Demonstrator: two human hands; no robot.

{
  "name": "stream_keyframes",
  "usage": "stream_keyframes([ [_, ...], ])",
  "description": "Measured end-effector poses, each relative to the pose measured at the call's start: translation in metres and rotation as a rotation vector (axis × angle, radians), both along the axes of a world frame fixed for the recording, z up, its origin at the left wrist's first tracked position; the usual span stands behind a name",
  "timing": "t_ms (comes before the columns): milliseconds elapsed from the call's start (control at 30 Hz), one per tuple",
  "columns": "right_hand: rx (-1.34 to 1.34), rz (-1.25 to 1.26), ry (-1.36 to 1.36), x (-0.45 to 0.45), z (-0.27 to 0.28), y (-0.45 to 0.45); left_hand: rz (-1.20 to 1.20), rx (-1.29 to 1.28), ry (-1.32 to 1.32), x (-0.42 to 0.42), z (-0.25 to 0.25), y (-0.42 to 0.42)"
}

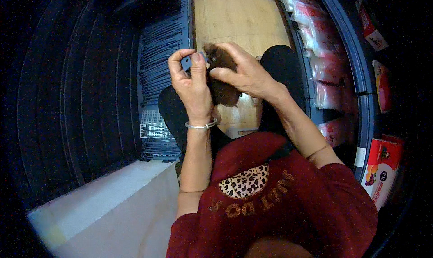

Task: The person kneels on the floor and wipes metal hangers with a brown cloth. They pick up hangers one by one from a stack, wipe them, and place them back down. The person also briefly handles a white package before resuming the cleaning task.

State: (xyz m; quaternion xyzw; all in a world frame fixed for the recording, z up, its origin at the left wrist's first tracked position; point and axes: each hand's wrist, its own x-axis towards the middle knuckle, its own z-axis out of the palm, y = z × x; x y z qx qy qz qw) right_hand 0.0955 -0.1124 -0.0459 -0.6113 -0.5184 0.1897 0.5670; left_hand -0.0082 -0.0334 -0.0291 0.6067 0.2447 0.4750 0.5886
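Observation:
My left hand [194,88], with a silver bangle [199,125] at the wrist, pinches a small flat blue piece [185,63] between thumb and fingers. A dark spot shows on the blue piece. My right hand [248,71] grips a dark brown fuzzy item [225,94], perhaps plush or knitted; what it is exactly cannot be made out. Its upper end touches or nearly touches my left thumb, and its lower part hangs between my hands. Both hands are close together above my knees, and my right fingertips are hidden behind the brown item.
Below lies a wood-look floor [236,16] between two shelf units. Blue metal shelving [162,55] stands on the left, above a white block [125,197]. Along the right shelf are red-and-white plastic packs [316,51] and a red-and-white printed box [382,166]. My dark-trousered knee [280,61] is near my right hand.

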Motion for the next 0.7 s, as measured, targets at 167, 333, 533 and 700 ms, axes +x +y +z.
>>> stream_keyframes([
  [167, -0.083, -0.016, -0.382, -0.005, 0.007, 0.009, 0.036, -0.013, -0.110, -0.010, -0.002, 0.000],
  [333, -0.148, -0.033, -0.479, -0.013, -0.013, -0.003, 0.066, -0.223, -0.400, -0.041, 0.038, 0.025],
  [533, -0.312, -0.005, -0.366, -0.012, -0.037, -0.035, -0.068, -0.503, -0.599, -0.069, 0.020, 0.080],
  [700, -0.179, -0.226, -0.488, -0.024, -0.025, -0.032, 0.104, -0.238, -0.303, 0.008, -0.039, 0.031],
])
